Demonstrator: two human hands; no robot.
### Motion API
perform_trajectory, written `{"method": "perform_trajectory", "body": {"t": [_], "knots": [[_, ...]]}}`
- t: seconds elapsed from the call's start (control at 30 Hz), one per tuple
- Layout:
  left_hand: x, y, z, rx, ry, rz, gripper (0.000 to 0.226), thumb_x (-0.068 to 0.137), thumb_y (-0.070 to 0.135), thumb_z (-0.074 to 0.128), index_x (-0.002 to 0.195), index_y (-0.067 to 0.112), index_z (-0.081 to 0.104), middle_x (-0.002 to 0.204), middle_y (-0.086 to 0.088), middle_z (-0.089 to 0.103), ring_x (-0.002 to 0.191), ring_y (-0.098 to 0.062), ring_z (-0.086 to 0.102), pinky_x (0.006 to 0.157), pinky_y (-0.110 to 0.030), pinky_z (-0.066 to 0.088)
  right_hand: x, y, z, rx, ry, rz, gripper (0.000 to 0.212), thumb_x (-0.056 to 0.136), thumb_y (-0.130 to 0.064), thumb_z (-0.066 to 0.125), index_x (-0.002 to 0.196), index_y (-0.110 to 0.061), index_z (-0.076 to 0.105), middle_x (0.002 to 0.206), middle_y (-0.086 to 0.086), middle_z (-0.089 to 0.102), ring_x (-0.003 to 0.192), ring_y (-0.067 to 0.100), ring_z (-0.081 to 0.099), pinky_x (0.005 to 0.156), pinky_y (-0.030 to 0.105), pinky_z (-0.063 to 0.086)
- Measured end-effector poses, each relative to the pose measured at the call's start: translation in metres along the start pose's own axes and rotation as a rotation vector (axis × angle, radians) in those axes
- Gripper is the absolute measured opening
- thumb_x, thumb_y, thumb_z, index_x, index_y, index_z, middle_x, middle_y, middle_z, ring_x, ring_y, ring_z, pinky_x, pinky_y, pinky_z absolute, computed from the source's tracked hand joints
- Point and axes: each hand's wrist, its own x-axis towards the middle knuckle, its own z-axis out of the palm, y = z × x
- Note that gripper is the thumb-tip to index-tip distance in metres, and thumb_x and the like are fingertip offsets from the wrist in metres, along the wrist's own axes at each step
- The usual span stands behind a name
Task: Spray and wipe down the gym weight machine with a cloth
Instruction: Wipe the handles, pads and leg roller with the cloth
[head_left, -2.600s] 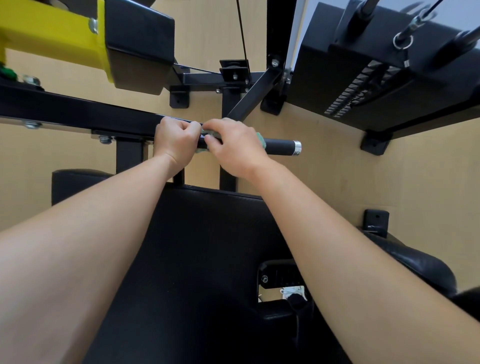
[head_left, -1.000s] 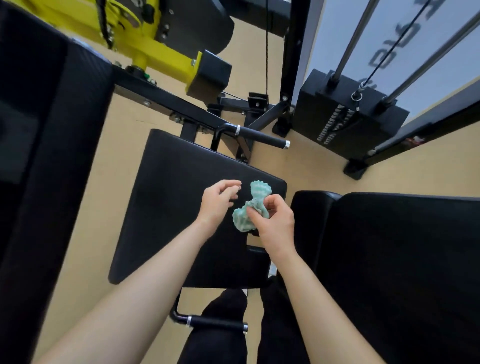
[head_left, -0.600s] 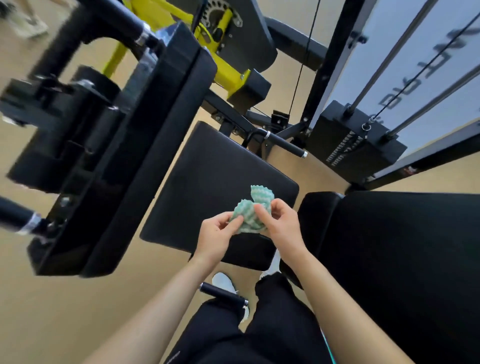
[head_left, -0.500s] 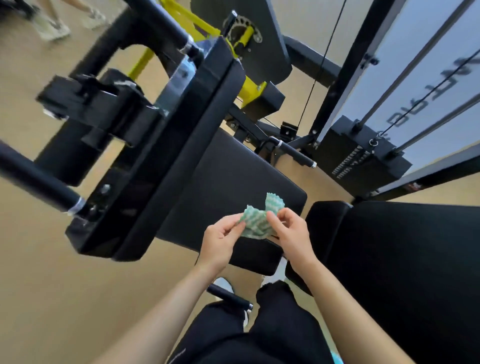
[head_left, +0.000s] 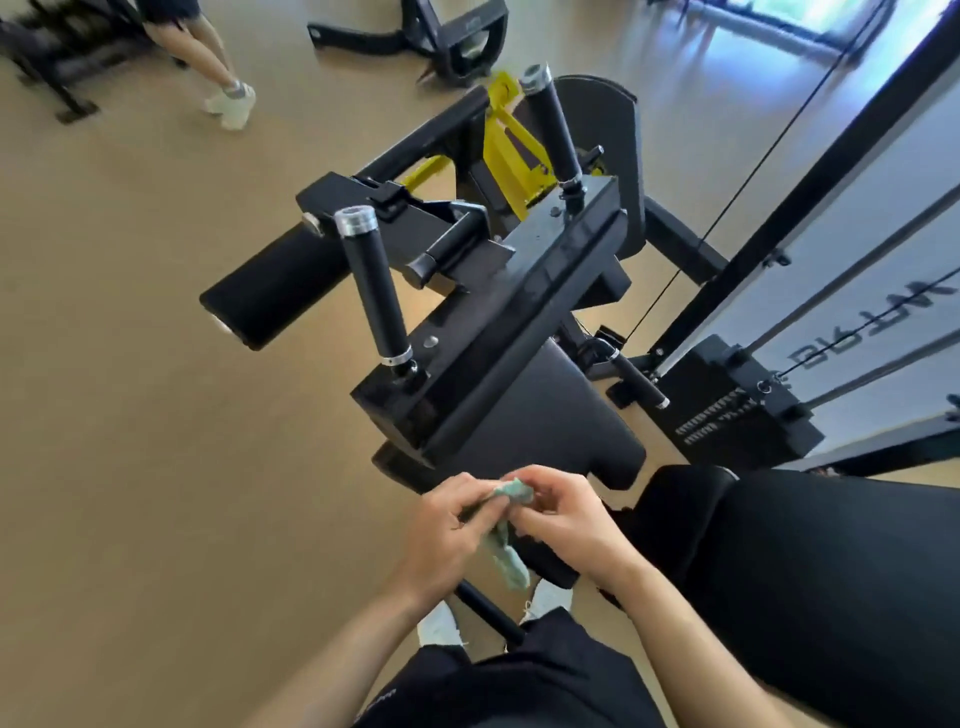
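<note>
Both of my hands hold a crumpled pale green cloth (head_left: 511, 558) in front of my body, above the near edge of the black seat pad (head_left: 535, 431). My left hand (head_left: 447, 530) pinches one side and my right hand (head_left: 563, 514) pinches the other, and a tail of cloth hangs down between them. The black and yellow weight machine (head_left: 498, 291) rises ahead, with two upright black grip handles (head_left: 374, 286) on its padded block. A low side handle (head_left: 636, 379) sticks out toward the weight stack (head_left: 737, 410). No spray bottle is in view.
A black backrest pad (head_left: 831, 582) fills the lower right. Cables and guide rods run up the right side by a white panel. Another person's legs (head_left: 208, 57) stand at the top left near other black equipment. Tan floor lies open on the left.
My hands left the side handle and pulled back with the cloth. Both now work it together, bunched rather than spread. My view has risen and tilted up, bringing the upright handles into sight.
</note>
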Motion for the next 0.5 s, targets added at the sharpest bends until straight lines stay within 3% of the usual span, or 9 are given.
{"method": "perform_trajectory", "body": {"t": [0.1, 0.2, 0.37, 0.5], "knots": [[-0.011, 0.001, -0.013, -0.055, -0.016, -0.004, 0.02, 0.094, 0.023, 0.073, 0.106, 0.039, 0.077, 0.093, 0.013, 0.074, 0.088, -0.015, 0.071, 0.077, -0.021, 0.052, -0.004, -0.005, 0.012, -0.051, 0.044, -0.003, 0.021, 0.087, -0.001, 0.069, 0.095, -0.018, 0.077, 0.087, 0.008, 0.076, 0.073, 0.02, 0.07, 0.071, 0.043, 0.059], [-0.018, 0.001, -0.022, -0.067, -0.03, -0.026, 0.025, 0.09, 0.02, 0.078, 0.109, 0.036, 0.077, 0.101, 0.011, 0.077, 0.092, -0.019, 0.072, 0.081, -0.029, 0.057, -0.007, -0.011, 0.019, -0.059, 0.052, 0.004, 0.029, 0.089, 0.004, 0.066, 0.101, -0.019, 0.08, 0.084, 0.003, 0.078, 0.071, 0.02, 0.073, 0.061, 0.034, 0.059], [-0.017, 0.008, -0.036, -0.02, 0.059, -0.077, 0.018, 0.087, 0.029, 0.082, 0.101, 0.03, 0.071, 0.077, 0.006, 0.067, 0.066, -0.004, 0.057, 0.062, -0.016, 0.046, 0.0, -0.024, 0.023, 0.01, 0.063, -0.003, 0.02, 0.097, -0.007, 0.068, 0.106, -0.019, 0.08, 0.074, 0.008, 0.077, 0.064, 0.017, 0.072, 0.058, 0.025, 0.055], [-0.011, 0.021, -0.043, 0.084, 0.115, -0.084, 0.019, 0.08, 0.024, 0.088, 0.087, 0.018, 0.071, 0.069, 0.01, 0.063, 0.061, -0.002, 0.054, 0.059, -0.011, 0.039, 0.017, -0.034, 0.015, 0.077, 0.107, -0.037, 0.016, 0.098, -0.005, 0.066, 0.096, -0.013, 0.079, 0.074, 0.012, 0.075, 0.062, 0.018, 0.069, 0.054, 0.027, 0.052]]}}
